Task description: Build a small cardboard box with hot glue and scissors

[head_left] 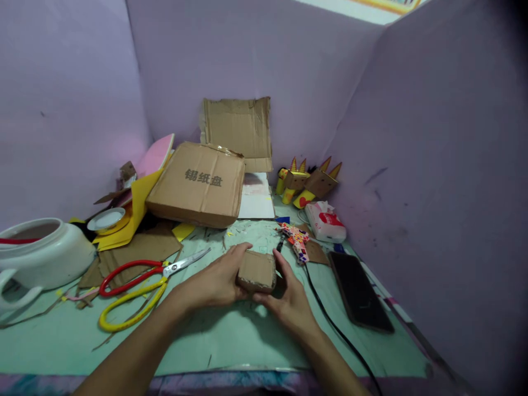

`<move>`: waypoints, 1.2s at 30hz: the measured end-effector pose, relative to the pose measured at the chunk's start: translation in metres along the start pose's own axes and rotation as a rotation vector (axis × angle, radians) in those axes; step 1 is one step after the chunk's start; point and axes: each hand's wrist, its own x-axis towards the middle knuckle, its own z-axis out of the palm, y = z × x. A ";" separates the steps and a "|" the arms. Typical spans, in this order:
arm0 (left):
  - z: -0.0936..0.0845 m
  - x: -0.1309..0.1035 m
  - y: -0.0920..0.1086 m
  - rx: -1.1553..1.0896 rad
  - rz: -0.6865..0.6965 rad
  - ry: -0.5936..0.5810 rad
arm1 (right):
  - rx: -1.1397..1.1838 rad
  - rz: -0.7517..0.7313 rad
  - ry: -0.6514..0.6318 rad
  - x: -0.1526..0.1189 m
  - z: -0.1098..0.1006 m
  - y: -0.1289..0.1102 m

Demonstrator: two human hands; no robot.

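Cardboard block (256,270) sits between your left hand (218,276) and right hand (291,301), both half curled round its sides. It looks light and stiff; hold the sides, don't squash it.

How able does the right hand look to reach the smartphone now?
Probably yes: though the right hand holds a small cardboard block, only a black cable runs between that hand and the smartphone.
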 end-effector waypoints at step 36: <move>-0.013 0.013 -0.015 0.214 -0.249 0.101 | 0.120 -0.075 0.000 0.038 -0.017 0.015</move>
